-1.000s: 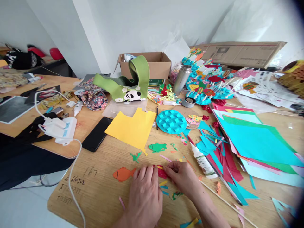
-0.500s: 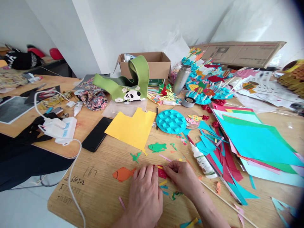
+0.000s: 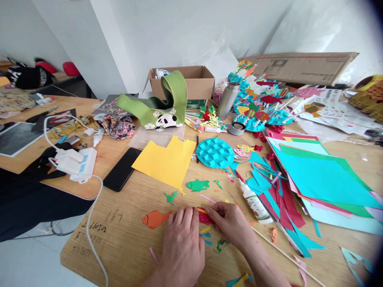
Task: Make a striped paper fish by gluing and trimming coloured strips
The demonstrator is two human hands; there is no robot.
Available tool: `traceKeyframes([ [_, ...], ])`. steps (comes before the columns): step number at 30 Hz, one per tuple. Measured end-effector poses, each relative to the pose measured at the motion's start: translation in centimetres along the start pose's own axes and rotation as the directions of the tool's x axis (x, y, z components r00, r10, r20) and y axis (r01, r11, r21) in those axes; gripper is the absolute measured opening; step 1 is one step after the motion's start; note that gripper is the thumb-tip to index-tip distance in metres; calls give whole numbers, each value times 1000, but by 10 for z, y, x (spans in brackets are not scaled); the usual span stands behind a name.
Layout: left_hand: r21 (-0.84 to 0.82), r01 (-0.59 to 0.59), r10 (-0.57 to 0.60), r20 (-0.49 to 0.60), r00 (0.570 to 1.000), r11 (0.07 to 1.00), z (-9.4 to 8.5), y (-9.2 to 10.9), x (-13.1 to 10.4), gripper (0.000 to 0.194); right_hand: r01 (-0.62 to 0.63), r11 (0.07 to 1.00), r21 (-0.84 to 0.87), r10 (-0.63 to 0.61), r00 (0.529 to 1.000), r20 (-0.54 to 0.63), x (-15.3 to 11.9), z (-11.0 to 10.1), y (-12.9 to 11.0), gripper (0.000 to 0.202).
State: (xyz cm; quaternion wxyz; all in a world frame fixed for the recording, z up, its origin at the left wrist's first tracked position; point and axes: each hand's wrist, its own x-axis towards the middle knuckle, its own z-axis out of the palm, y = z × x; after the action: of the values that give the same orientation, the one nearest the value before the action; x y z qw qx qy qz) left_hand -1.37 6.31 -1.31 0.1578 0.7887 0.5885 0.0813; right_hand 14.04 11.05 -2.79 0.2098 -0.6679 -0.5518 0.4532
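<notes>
A dark red paper piece (image 3: 204, 218) lies on the table between my hands, with a yellow paper strip (image 3: 201, 210) across its upper part. My left hand (image 3: 183, 241) presses on its left end, fingers bent and close together, covering that side. My right hand (image 3: 229, 220) pinches at the strip's right end, thumb and forefinger together. Just left of my left hand is an orange paper fish (image 3: 155, 219), its tail near my fingers. Beyond my hands lies a green paper fish (image 3: 198, 185). Small blue strips (image 3: 206, 239) rest below the red piece.
A glue bottle (image 3: 255, 202) lies right of my right hand, near a thin wooden stick (image 3: 284, 253). Yellow paper (image 3: 167, 161), a phone (image 3: 122, 169) and a woven blue disc (image 3: 215, 153) are farther back. Coloured sheets (image 3: 323, 171) pile up at the right; a white cable (image 3: 89, 231) hangs left.
</notes>
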Motion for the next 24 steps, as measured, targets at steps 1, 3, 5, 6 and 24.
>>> traceKeyframes([
  [1, 1, -1, 1, -2, 1000, 1000, 0, 0, 0, 51, 6, 1000, 3, -6, 1000, -7, 0, 0, 0, 36],
  [3, 3, -3, 3, -6, 1000, 1000, 1, 0, -1, 51, 14, 1000, 5, -14, 1000, -12, -1, 0, 1, 37],
  [5, 5, -7, 7, -9, 1000, 1000, 1, -1, -1, 51, 21, 1000, 0, -21, 1000, -10, -1, -1, 1, 36],
  [6, 6, -7, 7, -10, 1000, 1000, 1, -1, -1, 50, 24, 1000, -8, -24, 1000, -12, -1, -1, 2, 35],
  [24, 21, -16, 16, -14, 1000, 1000, 2, 0, 0, 51, 67, 973, -221, -100, 985, -140, -5, 4, -2, 28],
])
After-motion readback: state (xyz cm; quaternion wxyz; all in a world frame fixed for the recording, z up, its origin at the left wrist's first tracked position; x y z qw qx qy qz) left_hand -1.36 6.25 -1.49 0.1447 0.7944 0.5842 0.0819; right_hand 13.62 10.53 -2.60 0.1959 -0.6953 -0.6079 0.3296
